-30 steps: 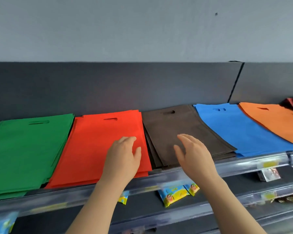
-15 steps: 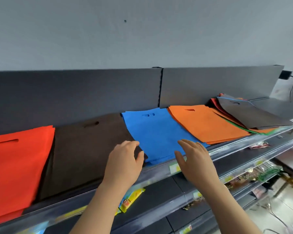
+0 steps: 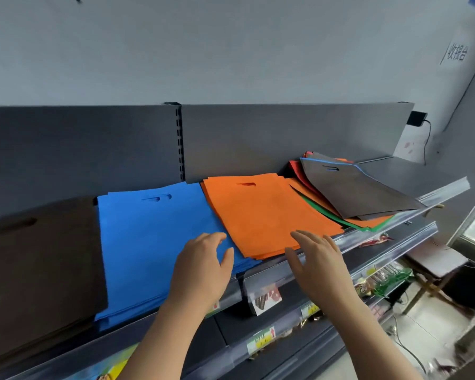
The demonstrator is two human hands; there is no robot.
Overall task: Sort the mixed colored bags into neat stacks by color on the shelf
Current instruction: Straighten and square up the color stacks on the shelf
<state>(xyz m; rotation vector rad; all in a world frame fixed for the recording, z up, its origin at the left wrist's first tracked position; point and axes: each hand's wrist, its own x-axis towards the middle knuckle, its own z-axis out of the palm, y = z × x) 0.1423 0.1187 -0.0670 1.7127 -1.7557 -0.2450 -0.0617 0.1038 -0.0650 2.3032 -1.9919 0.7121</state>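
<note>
The shelf (image 3: 412,174) lies bare right of the mixed pile (image 3: 354,190); left hand (image 3: 203,270) and right hand (image 3: 318,264), fingers released, have shifted rightward, near the orange stack (image 3: 263,215).

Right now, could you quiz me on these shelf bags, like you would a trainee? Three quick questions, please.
1. True or false: the orange bag stack overlaps the right edge of the blue bag stack.
2. Which colour bag tops the mixed pile at the right end of the shelf? A) green B) dark brown C) red
3. Fill in: the left hand and right hand are both ____, gripping no bag.
Key: 1 true; 2 B; 3 open.
</note>
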